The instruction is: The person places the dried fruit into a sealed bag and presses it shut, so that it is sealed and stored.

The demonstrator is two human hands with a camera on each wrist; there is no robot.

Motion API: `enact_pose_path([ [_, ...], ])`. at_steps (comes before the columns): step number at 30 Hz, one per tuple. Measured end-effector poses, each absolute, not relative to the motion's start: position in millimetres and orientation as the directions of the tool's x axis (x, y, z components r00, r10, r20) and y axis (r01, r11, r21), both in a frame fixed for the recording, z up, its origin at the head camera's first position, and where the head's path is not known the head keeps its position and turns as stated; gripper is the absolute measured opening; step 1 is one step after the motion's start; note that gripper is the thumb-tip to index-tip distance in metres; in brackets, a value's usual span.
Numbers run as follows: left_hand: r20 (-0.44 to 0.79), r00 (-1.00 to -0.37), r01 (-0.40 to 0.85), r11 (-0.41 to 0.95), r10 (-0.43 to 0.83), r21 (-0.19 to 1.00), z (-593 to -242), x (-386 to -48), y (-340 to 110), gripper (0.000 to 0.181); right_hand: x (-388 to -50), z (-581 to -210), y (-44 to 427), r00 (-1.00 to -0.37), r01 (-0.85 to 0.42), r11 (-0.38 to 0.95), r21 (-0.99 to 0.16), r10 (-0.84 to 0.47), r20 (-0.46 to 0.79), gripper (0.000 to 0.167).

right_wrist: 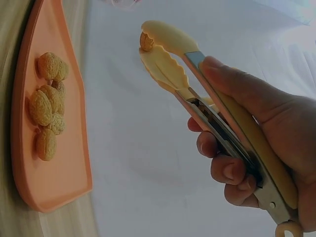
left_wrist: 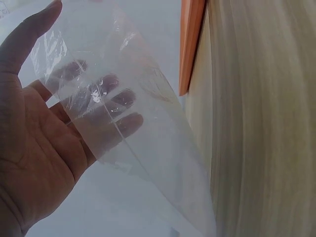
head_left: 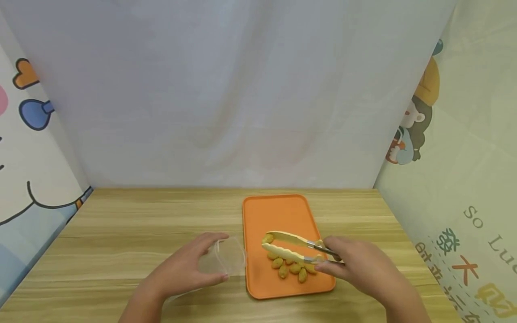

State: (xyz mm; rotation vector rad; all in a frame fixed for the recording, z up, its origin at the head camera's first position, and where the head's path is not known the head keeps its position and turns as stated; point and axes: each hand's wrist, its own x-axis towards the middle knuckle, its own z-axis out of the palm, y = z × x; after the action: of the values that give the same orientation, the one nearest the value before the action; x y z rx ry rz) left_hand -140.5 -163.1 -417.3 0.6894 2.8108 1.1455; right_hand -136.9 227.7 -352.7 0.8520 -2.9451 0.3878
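Note:
My right hand [head_left: 361,264] grips tongs [right_wrist: 222,128] with yellow scalloped tips and metal arms. Between the tips sits one peanut [right_wrist: 146,41] in its shell, held above an orange tray [head_left: 278,215]. Several more peanuts [head_left: 295,269] lie in a cluster on the tray's near part. Left of the tray, my left hand [head_left: 190,264] has thumb and fingers spread wide at a clear plastic bag [head_left: 234,255]. In the left wrist view, its four fingers show through the film; whether they are inside the bag or behind it I cannot tell.
A wood-grain table [head_left: 121,233] lies under everything. A pale curtain [head_left: 226,98] hangs along its back edge. Printed cloths stand at both sides, the right one [head_left: 464,179] close to the table's edge.

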Motion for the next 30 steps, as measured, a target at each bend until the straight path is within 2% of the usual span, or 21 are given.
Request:
enact_pose_path([
  [15,0.138,-0.892,0.401,0.611,0.431,0.683,-414,-139,-159,0.075,-132,-356,216,-0.804,-0.594,0.768,-0.241,-0.577,0.143,0.029],
  [23,0.131,-0.898,0.389,0.621,0.419,0.681,-414,-133,-153,0.073,-131,-362,212,-0.75,-0.661,0.722,-0.203,-0.628,0.208,0.032],
  [30,0.137,-0.897,0.396,0.626,0.42,0.672,-415,-128,-147,0.075,-127,-365,211,-0.727,-0.686,0.703,-0.188,-0.651,0.218,0.031],
])
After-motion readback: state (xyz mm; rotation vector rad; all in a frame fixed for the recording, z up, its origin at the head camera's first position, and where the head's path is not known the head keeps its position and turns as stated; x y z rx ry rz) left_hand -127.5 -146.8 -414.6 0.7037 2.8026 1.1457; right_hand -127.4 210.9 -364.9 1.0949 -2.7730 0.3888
